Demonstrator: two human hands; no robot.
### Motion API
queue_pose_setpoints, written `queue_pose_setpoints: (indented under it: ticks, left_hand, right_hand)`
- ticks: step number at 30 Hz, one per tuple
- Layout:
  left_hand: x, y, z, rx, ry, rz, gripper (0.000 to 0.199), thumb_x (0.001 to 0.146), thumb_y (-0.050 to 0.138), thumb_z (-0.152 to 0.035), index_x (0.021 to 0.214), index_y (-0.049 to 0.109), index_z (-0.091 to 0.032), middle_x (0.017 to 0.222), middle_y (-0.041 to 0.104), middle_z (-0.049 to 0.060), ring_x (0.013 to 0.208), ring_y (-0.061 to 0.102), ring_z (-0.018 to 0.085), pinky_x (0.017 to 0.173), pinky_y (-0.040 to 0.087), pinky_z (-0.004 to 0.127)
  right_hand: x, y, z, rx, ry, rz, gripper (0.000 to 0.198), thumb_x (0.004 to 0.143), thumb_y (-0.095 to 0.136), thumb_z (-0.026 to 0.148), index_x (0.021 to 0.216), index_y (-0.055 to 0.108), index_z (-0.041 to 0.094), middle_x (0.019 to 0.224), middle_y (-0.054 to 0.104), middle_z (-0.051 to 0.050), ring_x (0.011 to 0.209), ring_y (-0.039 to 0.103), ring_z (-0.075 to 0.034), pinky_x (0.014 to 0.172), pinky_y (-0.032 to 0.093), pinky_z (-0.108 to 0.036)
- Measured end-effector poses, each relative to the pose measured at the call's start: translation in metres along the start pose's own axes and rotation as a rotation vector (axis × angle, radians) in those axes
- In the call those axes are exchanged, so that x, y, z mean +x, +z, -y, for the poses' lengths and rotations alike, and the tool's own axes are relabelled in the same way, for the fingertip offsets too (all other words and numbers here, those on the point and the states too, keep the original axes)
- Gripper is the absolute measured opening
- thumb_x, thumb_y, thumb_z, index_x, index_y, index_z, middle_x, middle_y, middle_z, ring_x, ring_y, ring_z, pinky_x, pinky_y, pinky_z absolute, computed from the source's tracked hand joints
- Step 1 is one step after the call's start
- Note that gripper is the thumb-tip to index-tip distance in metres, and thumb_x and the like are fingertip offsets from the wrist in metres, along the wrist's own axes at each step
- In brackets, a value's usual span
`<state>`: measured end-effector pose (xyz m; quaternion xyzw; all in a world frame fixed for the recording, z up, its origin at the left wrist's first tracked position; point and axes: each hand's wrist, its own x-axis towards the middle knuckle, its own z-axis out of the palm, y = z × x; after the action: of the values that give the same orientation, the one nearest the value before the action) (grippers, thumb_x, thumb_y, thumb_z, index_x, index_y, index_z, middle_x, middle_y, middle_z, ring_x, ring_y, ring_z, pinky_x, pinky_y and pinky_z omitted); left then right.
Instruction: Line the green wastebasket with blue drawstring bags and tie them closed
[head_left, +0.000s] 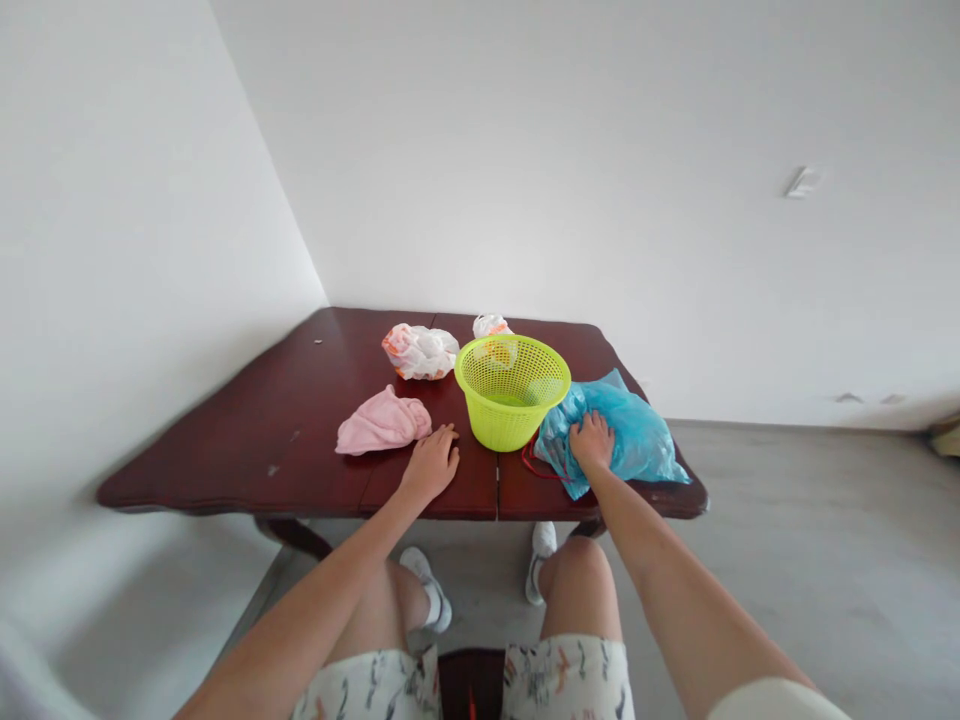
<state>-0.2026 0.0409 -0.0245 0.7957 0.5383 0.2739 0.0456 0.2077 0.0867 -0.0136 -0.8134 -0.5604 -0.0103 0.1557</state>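
My left hand (433, 462) lies on the table with its fingers stretched out, just right of a crumpled pink cloth (382, 422). My right hand (592, 440) is on a blue plastic bag (634, 430), its fingers curled into the film where it bunches up. A red drawstring (530, 458) trails from the bag's left side. Between my hands stands a yellow-green perforated plastic basket (506, 425), upright; it looks empty inside. What the blue bag holds cannot be made out.
Behind the basket sit two white plastic bags with orange print, one at the left (421, 352) and a partly hidden one (492, 325). The dark red wooden table (255, 430) reaches back to the white walls. My legs are at its front edge.
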Motion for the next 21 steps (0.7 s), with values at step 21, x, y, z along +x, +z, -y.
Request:
queue_pose_setpoints:
  ticks: [21]
  left_hand:
    - [0.0009, -0.0075, -0.0062, 0.046, -0.027, 0.071, 0.037, 0.113, 0.051, -0.021, 0.144, 0.071, -0.015, 0.173, 0.067, 0.022, 0.165, 0.059, 0.041, 0.136, 0.048, 0.064]
  right_hand:
    - [-0.0002, -0.0004, -0.0003, 0.030, -0.024, -0.034, 0.059, 0.114, 0.040, 0.033, 0.160, 0.069, 0.011, 0.181, 0.055, -0.023, 0.166, 0.047, -0.040, 0.138, 0.035, -0.058]
